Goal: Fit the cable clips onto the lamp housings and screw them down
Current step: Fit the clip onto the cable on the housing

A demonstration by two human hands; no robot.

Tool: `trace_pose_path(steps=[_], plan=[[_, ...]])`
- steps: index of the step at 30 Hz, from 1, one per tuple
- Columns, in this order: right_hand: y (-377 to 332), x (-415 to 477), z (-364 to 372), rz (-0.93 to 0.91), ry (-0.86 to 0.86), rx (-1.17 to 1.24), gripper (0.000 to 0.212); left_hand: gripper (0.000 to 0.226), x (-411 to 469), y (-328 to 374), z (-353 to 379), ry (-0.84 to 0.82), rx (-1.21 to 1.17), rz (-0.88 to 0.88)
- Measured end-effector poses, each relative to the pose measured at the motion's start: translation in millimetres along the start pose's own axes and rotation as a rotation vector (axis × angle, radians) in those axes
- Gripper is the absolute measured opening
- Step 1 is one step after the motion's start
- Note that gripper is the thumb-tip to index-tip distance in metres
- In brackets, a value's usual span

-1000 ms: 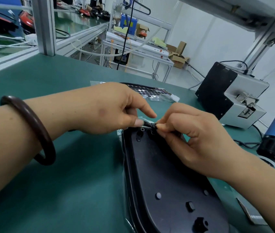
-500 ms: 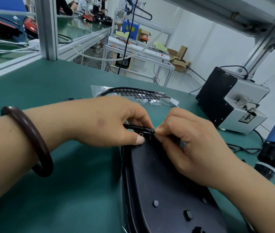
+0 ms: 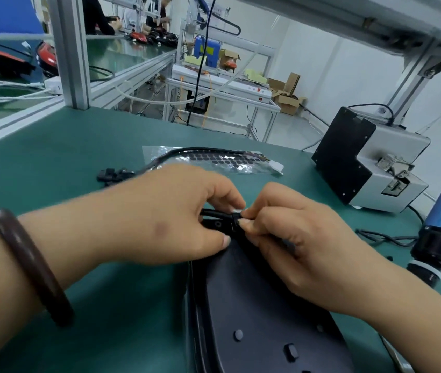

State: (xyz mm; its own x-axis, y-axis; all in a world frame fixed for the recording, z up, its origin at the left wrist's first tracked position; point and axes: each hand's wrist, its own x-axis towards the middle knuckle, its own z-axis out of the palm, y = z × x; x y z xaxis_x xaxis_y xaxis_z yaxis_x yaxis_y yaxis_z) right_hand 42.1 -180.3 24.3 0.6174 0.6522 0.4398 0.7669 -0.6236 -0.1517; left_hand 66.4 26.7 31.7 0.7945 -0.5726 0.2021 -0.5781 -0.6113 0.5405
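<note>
Black clip [image 3: 234, 221] pinched by right hand [image 3: 303, 246]; left hand [image 3: 165, 216] grips the cable [image 3: 210, 212]. Slipping fingers could misalign it over the housing [image 3: 254, 305].

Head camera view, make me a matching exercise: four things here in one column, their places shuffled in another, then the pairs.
1 dark brown bangle
2 black plastic lamp housing
3 grey and black metal box
4 clear sheet of black dots

A far right on the green table
B beneath the left hand and right hand
C round the left wrist
D lying flat beyond both hands

Pairs: 1-C, 2-B, 3-A, 4-D
</note>
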Motion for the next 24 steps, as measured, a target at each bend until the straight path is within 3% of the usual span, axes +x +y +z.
trace_pose_path(steps=[4,7,16,24], plan=[[-2,-3,-3,0.036,-0.038,0.032,0.01,0.028,-5,4,14,0.193,-0.129,-0.033],[0,-2,-3,0.075,-0.01,0.131,0.01,0.017,-3,2,16,0.24,-0.142,-0.032],[-3,4,0,0.327,0.174,0.468,0.028,0.015,2,5,17,0.186,-0.582,-0.19],[-11,3,1,0.383,0.201,0.484,0.034,0.012,-2,9,17,0.185,-0.567,-0.246]])
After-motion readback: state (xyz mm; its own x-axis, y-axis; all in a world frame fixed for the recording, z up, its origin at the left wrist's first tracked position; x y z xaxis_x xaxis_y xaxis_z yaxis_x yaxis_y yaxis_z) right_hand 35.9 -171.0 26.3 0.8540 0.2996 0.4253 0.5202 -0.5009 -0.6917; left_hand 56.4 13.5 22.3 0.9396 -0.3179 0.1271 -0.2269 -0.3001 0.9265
